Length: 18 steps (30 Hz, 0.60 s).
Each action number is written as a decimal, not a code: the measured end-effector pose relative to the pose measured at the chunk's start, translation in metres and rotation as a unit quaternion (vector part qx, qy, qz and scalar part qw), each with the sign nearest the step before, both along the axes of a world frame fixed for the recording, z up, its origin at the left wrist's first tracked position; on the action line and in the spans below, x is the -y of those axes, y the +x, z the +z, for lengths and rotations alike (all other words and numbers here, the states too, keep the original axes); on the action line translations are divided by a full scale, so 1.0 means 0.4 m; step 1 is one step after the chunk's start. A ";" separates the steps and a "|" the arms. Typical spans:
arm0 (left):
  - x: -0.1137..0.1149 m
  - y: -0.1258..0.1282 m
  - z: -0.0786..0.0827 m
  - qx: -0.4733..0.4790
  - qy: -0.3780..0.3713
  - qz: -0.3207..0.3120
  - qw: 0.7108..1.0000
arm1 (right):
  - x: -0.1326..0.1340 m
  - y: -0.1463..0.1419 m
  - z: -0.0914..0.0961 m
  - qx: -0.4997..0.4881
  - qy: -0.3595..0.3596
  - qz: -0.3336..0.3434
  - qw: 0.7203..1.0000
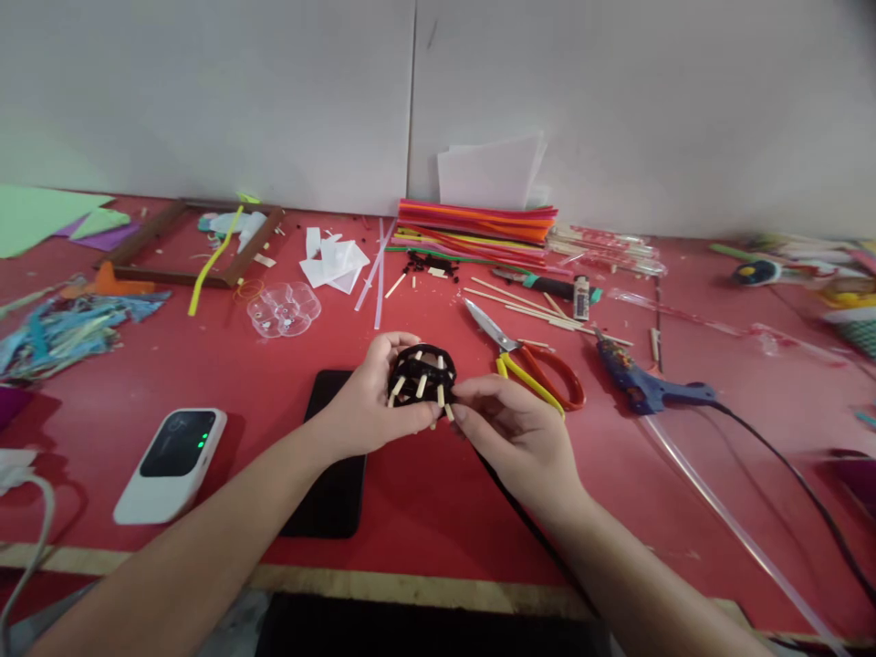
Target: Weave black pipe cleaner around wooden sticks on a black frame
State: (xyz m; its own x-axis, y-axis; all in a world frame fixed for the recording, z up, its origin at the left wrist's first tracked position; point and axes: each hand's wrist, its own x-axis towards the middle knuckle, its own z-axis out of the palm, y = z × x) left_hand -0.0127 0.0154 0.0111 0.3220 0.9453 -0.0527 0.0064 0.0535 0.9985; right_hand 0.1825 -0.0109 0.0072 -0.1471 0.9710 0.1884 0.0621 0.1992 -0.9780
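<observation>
A small round black craft piece (409,370), with several short pale wooden sticks (422,386) standing out from it, is held above the table. My left hand (373,401) grips it from the left, thumb along its lower edge and fingers behind. At the lower right of the piece, my right hand (520,429) is closed in a pinch, thumb and index finger at the end of a short wooden stick (449,412). Scissors (537,365) with red and yellow handles lie just beyond my right hand. Under my left wrist rests a black phone (328,497).
A blue glue gun (643,383) with a black cord lies at the right. Pipe cleaners (475,224), loose sticks (520,299), cutting pliers (540,283) and white paper scraps (337,263) lie toward the wall. A white device (171,465) and a wooden frame (151,228) are on the left.
</observation>
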 end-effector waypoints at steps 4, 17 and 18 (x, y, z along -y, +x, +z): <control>0.007 -0.001 0.008 -0.002 -0.013 -0.020 1.000 | -0.001 0.000 0.006 0.000 0.009 -0.017 1.000; 0.005 -0.013 0.013 0.010 -0.002 -0.056 0.998 | 0.003 0.001 0.010 -0.031 0.019 -0.001 0.999; 0.005 -0.012 0.013 0.010 -0.001 -0.054 0.998 | 0.004 0.001 0.010 -0.033 0.021 0.002 0.999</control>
